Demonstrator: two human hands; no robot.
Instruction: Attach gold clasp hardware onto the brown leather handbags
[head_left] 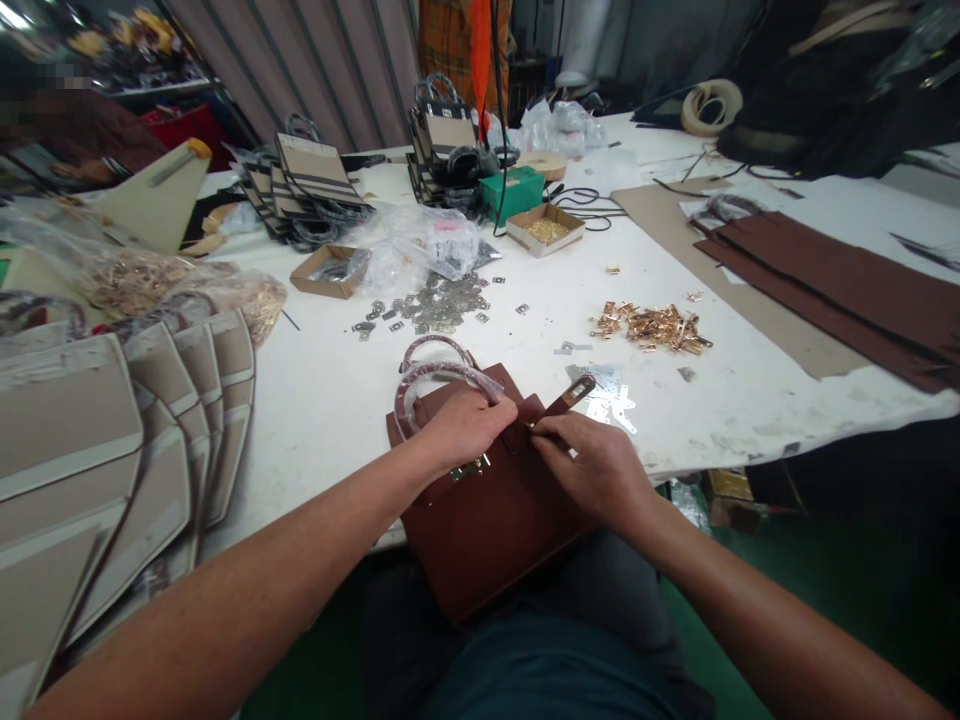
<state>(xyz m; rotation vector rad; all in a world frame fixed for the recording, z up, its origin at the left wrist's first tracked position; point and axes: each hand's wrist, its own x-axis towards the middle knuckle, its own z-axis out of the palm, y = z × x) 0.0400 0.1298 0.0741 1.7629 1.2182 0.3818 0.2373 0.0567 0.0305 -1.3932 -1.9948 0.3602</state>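
A brown leather handbag lies tilted on my lap against the table edge, its plastic-wrapped handles pointing away from me. My left hand is closed at its upper part, thumb and fingers pressed on a brown leather strap. Opposite it, my right hand pinches near the strap, where a small shiny metal piece shows at the fingertips; the fingers partly cover it. A strap end with a gold fitting sticks up beyond my right hand. Below my left hand sits a gold clasp on the bag.
Loose silver plates and gold fittings lie on the white table. Stacked beige-lined bag panels stand at left, brown leather panels at right. Farther back are a small open box and a green box.
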